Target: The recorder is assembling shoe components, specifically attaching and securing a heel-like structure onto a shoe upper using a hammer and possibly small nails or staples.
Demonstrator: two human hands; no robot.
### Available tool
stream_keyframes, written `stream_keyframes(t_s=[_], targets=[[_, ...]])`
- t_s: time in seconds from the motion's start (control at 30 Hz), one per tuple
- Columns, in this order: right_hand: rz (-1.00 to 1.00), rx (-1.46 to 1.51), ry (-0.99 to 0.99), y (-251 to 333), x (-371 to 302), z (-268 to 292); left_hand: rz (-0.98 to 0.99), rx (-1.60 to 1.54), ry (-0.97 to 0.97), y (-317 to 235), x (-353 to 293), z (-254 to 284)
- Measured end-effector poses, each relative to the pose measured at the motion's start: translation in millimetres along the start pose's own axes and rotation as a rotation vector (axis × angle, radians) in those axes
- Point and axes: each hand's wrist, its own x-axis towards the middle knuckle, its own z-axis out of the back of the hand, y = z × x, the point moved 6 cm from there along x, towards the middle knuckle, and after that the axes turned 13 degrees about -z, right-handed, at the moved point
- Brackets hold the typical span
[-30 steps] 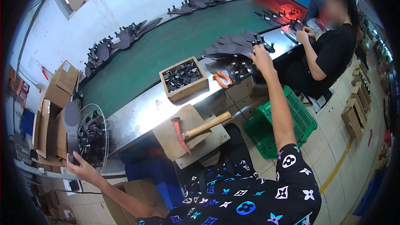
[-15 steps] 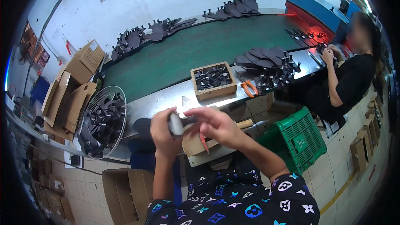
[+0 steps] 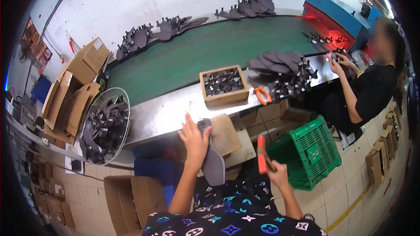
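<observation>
My left hand (image 3: 195, 143) holds a grey sandal sole (image 3: 214, 166) at its far end, with the thumb lying across it and the other fingers stretched out. The sole slants toward me along the left side of a tan work board (image 3: 227, 134). My right hand (image 3: 278, 175) is closed round the handle of a hammer (image 3: 262, 154) with a red head, raised to the right of the board. Sole and hammer are apart.
A wooden box of small black parts (image 3: 225, 96) stands on the metal ledge, beside orange-handled pliers (image 3: 262, 95) and piled soles (image 3: 278, 64). A wire basket (image 3: 106, 126) is left, a green crate (image 3: 313, 153) right. A co-worker (image 3: 376, 85) sits far right.
My hands have parted. The left has brought the sole down to the board; the right has picked the hammer up from the board and moved right with it.
</observation>
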Motion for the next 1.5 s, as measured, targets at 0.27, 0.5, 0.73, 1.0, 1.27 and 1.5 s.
stream_keyframes(t_s=[0.27, 0.5, 0.73, 1.0, 1.27, 1.5], targets=[[-0.277, 0.585, -0.025, -1, -22, -25, -0.412, 0.087, -0.013, -20, 169, -24], [-0.167, 0.596, -0.063, 24, 5, -2, -0.417, 0.281, 0.127, -41, 210, -65], [-0.131, 0.646, 0.006, 83, 29, 25, -0.196, -0.512, 0.108, -25, 184, -14], [-0.032, 0.833, 0.32, 176, 70, 29, 0.092, -1.486, 0.083, -89, 51, 84], [0.089, 0.794, 0.453, 247, 60, 15, -0.016, -1.155, -0.08, -92, -17, 120], [0.007, 0.784, 0.568, 236, 46, -18, -0.47, -0.752, -0.207, -104, -15, 149]])
